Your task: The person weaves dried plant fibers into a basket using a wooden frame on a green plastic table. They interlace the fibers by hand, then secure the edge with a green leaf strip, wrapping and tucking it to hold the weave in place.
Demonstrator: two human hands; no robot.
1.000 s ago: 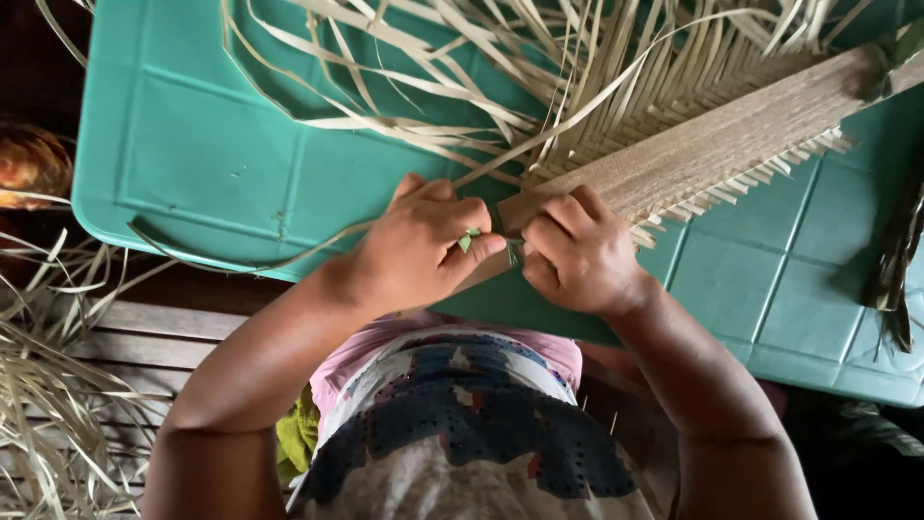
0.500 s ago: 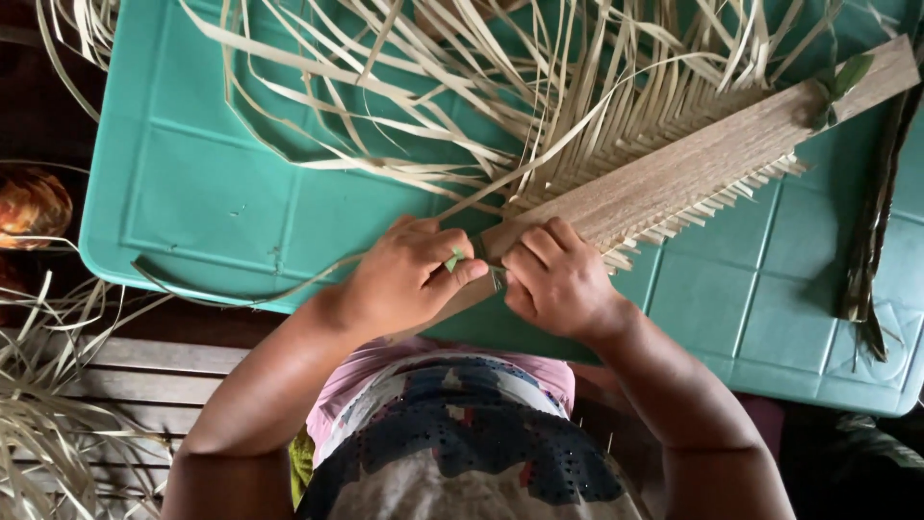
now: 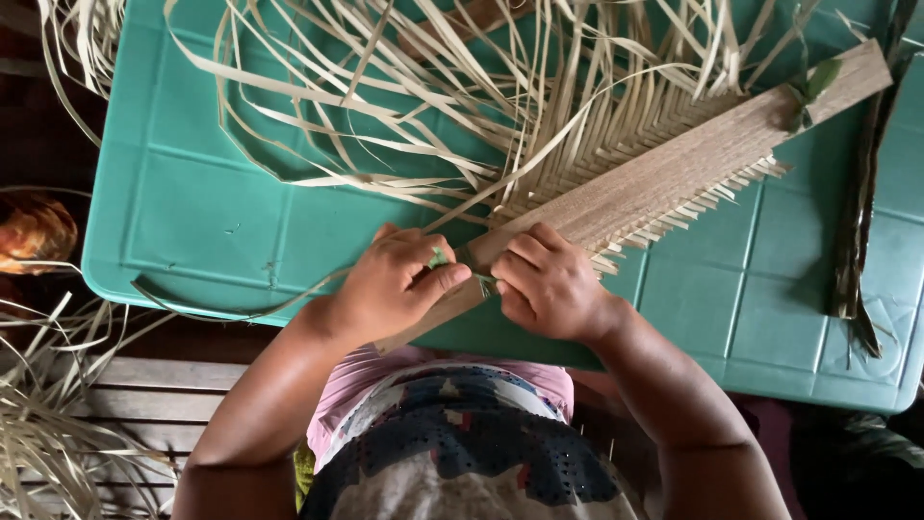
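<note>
A long wooden slat (image 3: 693, 159) lies slantwise across a teal plastic table (image 3: 212, 221), with many pale dried leaf strips (image 3: 462, 106) fanning out from its upper side. My left hand (image 3: 395, 284) and my right hand (image 3: 549, 284) meet at the slat's near end. Both pinch a thin green leaf strip (image 3: 441, 258) between thumb and fingers, right against the wood. Short cut strip ends stick out along the slat's lower edge.
A dark dried leaf stalk (image 3: 861, 212) lies along the table's right side. Loose pale strips (image 3: 58, 414) pile up on wooden boards at lower left. An orange-patterned object (image 3: 34, 231) sits at the left edge. My patterned clothing fills the bottom centre.
The view has shifted a little, so the slat and hands sit lower in the picture. My hands stay together at the slat's near end, fingers working the green strip.
</note>
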